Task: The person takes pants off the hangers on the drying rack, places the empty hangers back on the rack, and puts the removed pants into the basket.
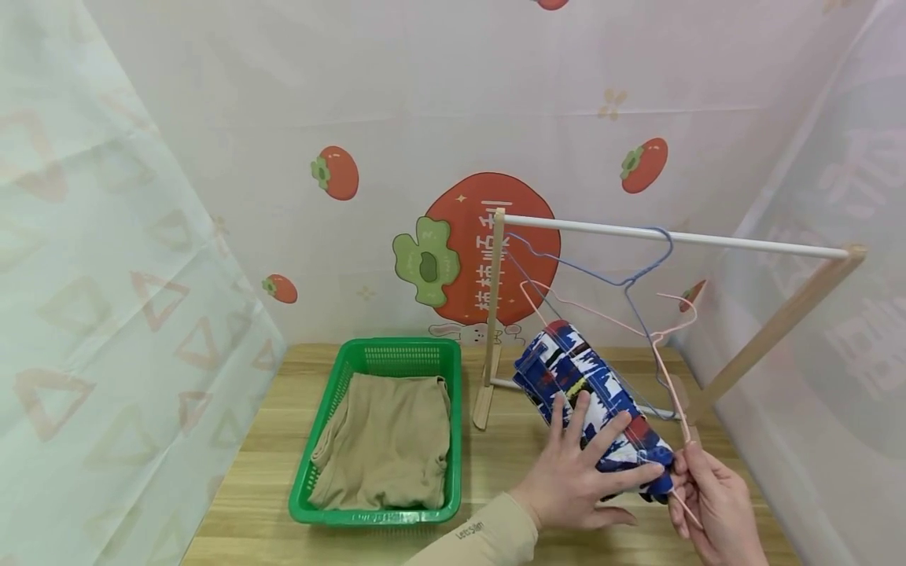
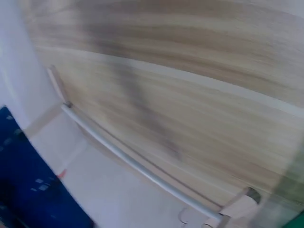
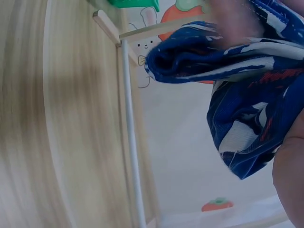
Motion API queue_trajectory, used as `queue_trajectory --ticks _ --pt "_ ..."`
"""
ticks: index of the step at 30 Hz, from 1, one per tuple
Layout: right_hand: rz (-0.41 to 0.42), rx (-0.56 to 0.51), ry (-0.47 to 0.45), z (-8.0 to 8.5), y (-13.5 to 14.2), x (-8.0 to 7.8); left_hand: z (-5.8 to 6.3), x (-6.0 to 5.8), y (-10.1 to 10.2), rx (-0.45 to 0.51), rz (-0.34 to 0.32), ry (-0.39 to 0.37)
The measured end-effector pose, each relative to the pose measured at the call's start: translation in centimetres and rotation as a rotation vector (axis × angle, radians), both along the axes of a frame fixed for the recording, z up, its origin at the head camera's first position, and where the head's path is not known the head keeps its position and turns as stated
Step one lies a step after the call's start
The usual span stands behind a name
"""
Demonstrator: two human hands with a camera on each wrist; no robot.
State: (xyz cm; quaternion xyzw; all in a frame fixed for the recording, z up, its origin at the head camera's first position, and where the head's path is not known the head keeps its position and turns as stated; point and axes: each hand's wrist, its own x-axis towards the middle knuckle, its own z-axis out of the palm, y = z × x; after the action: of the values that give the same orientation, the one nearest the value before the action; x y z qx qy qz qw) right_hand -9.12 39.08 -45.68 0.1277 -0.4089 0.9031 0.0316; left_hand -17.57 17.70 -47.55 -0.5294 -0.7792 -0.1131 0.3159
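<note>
A folded garment [image 1: 566, 369] in blue, white and red hangs slanted over the lower part of a pink wire hanger [image 1: 657, 339]. My left hand [image 1: 576, 475] lies against its front with the fingers spread and straight. At the lower right end, my right hand [image 1: 718, 503] pinches the corner of the pink hanger, fingertips right at the garment's edge. The right wrist view shows the garment [image 3: 256, 128] in loose rolled layers, partly covered by blurred fingers. Only a dark blue strip of the garment [image 2: 33, 175] appears in the left wrist view.
Behind the garment stands a wooden rack with a white rail [image 1: 750, 243], from which a blue wire hanger [image 1: 627, 281] hangs. To the left, a green basket [image 1: 375, 516] holds a folded beige garment [image 1: 389, 440]. Printed cloth walls [image 1: 248, 94] enclose the wooden table [image 1: 248, 487].
</note>
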Motion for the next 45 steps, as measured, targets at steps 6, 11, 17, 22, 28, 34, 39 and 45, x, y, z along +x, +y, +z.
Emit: queue_trajectory --ticks 6,11,17,22,28,34,39,45 --pt "-0.035 0.017 -0.006 0.1 -0.3 0.1 0.2 0.7 1.1 0.083 0.069 0.03" --pt "-0.049 0.035 0.004 0.2 -0.7 0.1 0.2 1.0 1.8 0.128 0.177 0.048" --pt "-0.099 0.091 0.0 0.2 -0.9 0.3 0.7 1.3 2.4 0.169 0.251 -0.009" --pt "-0.147 0.119 -0.01 0.2 -1.2 0.4 0.9 1.4 2.4 0.175 0.272 0.003" --pt "-0.189 0.13 -0.016 0.4 -1.3 0.4 1.1 0.9 1.6 0.123 0.243 0.029" --pt "-0.204 0.132 -0.023 0.6 -1.4 0.1 1.1 0.0 0.1 0.121 0.207 0.063" --pt "-0.216 0.137 -0.033 0.5 -1.5 0.0 0.8 -0.3 -0.8 0.104 0.194 0.018" --pt "-0.225 0.135 -0.03 0.3 -1.5 -0.1 0.7 -0.2 -2.0 0.045 0.183 -0.041"
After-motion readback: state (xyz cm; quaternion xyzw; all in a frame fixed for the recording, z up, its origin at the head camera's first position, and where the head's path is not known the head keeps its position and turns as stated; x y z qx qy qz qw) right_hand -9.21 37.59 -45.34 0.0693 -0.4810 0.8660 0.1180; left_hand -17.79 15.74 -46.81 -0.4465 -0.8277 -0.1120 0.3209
